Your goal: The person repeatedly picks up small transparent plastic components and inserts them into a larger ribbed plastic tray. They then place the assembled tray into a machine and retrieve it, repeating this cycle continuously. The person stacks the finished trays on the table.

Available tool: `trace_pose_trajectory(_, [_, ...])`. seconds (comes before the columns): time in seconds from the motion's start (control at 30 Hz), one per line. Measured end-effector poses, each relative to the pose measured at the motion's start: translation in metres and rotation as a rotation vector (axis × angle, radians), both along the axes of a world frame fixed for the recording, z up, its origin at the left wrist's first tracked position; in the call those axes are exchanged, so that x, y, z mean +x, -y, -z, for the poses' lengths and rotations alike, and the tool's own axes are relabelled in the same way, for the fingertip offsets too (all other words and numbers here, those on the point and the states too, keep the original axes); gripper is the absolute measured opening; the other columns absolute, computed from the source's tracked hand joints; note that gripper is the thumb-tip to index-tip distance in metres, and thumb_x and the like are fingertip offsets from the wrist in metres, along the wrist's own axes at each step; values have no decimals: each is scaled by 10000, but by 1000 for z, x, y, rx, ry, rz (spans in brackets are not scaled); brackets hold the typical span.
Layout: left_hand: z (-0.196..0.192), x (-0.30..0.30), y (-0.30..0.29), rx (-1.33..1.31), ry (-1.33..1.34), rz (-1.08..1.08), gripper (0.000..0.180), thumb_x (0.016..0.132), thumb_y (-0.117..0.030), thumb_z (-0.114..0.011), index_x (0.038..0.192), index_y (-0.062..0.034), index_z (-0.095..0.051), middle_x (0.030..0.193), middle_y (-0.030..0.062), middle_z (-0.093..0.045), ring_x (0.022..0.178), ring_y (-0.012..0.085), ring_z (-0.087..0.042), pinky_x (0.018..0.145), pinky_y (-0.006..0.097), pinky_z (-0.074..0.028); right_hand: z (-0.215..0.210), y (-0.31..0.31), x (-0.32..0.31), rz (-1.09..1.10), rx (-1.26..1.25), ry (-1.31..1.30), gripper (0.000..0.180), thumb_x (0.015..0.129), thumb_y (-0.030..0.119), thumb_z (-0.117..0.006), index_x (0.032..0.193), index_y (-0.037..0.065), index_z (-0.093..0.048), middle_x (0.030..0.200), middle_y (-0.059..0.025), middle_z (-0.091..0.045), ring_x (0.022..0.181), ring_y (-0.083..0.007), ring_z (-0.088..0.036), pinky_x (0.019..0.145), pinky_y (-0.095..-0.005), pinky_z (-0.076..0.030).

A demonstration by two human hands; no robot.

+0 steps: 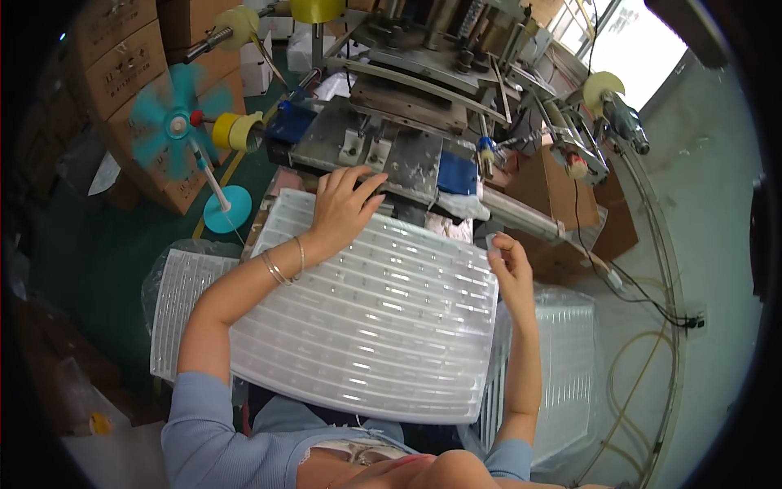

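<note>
Plastic tray [383, 326] on lap (probably); cluttered workshop.

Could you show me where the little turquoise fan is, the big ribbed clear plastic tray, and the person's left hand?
Turquoise fan [173, 120]: head view, on the hub amid its blades.
Clear plastic tray [383, 326]: head view, on its ribbed middle.
Left hand [342, 208]: head view, on the back of the hand.

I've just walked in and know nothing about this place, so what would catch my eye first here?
Probably the big ribbed, translucent white plastic tray in the middle, lying across the person's lap. The left hand rests on its far edge by the grey metal machine, and the right hand grips its right edge. At upper left, a turquoise plastic stand fan stands before stacked brown cardboard boxes.
</note>
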State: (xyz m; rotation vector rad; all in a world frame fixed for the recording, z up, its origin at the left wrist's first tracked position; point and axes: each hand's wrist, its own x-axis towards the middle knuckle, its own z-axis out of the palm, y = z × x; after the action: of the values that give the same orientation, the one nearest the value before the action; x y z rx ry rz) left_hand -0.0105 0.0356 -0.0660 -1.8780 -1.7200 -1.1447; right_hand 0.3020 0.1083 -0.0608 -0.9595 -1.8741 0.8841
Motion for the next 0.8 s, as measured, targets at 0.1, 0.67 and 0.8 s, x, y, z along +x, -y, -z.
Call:
trace_pose_trajectory(0.1, [-17, -1, -33, 136, -54, -141, 370, 827, -321, -621, 1140, -123, -618, 1154, 139, -530, 1081, 275, -441, 875, 420, -318, -29, 5, -44, 2, 240, 98, 240, 838, 66, -620, 1076, 72, -594, 1223, -104, -522, 938, -177, -570, 728, -273, -516])
trace_pose_trajectory(0.67, [-48, -14, -16, -188, 1036, 654, 287, 921, -218, -562, 1161, -61, -565, 908, 56, -663, 763, 88, -551, 667, 202, -400, -44, -77, -199, 179, 750, 293, 157, 819, 146, -634, 952, 64, -638, 892, -112, -656, 778, -313, -629, 643, -400, -498])
trace_pose_trajectory(0.8, [-62, -12, 9, -441, 1203, 752, 344, 928, -247, -564, 1199, -45, -499, 977, 82, -669, 795, 73, -552, 663, 197, -402, -46, -79, -194, 177, 640, 309, 212, 833, 183, -625, 995, 47, -632, 907, -145, -649, 820, -334, -618, 697, -404, -489])
